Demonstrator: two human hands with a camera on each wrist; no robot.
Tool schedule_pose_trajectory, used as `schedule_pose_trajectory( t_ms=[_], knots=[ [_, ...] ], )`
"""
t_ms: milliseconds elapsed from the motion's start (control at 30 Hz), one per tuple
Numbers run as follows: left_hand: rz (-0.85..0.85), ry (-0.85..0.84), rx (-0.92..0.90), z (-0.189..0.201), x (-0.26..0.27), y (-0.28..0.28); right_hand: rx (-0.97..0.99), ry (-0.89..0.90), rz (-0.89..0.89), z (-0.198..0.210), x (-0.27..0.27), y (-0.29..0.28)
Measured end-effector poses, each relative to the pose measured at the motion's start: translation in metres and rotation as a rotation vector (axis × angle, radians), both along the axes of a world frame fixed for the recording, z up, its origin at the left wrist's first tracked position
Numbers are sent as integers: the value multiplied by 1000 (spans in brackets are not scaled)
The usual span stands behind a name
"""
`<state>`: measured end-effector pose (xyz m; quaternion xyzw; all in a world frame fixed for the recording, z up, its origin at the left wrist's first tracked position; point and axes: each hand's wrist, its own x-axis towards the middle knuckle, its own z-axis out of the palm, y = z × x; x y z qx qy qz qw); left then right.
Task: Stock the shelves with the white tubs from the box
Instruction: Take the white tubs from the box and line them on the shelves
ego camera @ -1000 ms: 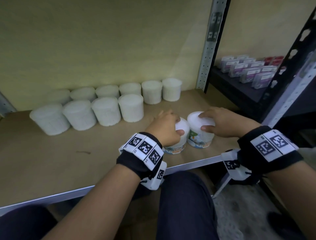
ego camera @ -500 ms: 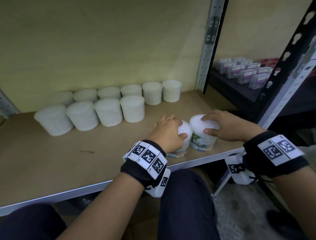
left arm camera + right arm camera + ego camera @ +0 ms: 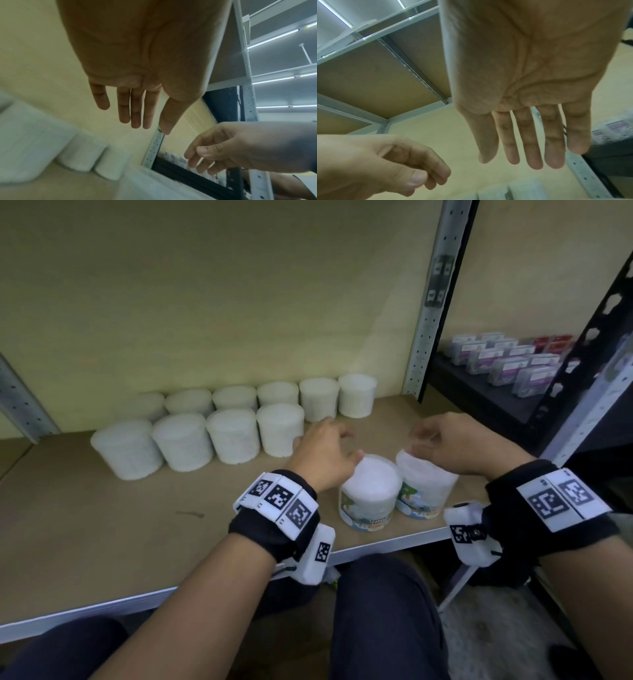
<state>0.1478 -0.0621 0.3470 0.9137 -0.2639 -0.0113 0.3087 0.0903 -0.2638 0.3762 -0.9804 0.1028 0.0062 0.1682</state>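
Two white tubs with coloured labels stand side by side near the front edge of the shelf board (image 3: pixel 102 525), the left tub (image 3: pixel 371 494) touching the right tub (image 3: pixel 426 487). My left hand (image 3: pixel 329 440) hovers just behind and above the left tub and holds nothing; in the left wrist view its fingers (image 3: pixel 135 111) are straight. My right hand (image 3: pixel 424 436) floats above the right tub, also empty, with straight fingers (image 3: pixel 534 142) in the right wrist view. Two rows of plain white tubs (image 3: pixel 236 422) stand at the back of the shelf.
A grey perforated upright (image 3: pixel 431 320) bounds the shelf on the right. Beyond it a dark shelf carries several small packaged boxes (image 3: pixel 507 361). Bare board lies left of the two labelled tubs. My knees are below the shelf's front edge (image 3: pixel 376 546).
Both hands have let go of the two labelled tubs and lifted off them, moving up and toward the back. The tubs stay where they stood on the shelf.
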Motion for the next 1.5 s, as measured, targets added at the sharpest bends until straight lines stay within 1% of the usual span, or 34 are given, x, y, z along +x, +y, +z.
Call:
schedule_pose_trajectory(
  t_ms=[200,333,433,600,833,1067,1333,1500],
  knots=[
    [120,-11,27,12,40,54,149,-121,49,10,28,45],
    [195,-8,78,17,66,86,198,-168,100,13,59,82],
    [213,-6,117,20,83,105,176,-174,132,14,86,108],
    [247,33,156,17,107,126,114,-97,176,8,126,140],
    [252,46,229,4,133,135,-7,20,176,0,164,161],
    [231,64,291,-14,148,127,-138,127,168,-13,182,172],
    [222,54,280,-18,155,127,-134,134,168,-14,186,169],
    [226,52,254,-20,154,127,-117,189,199,-11,187,167]
  ],
)
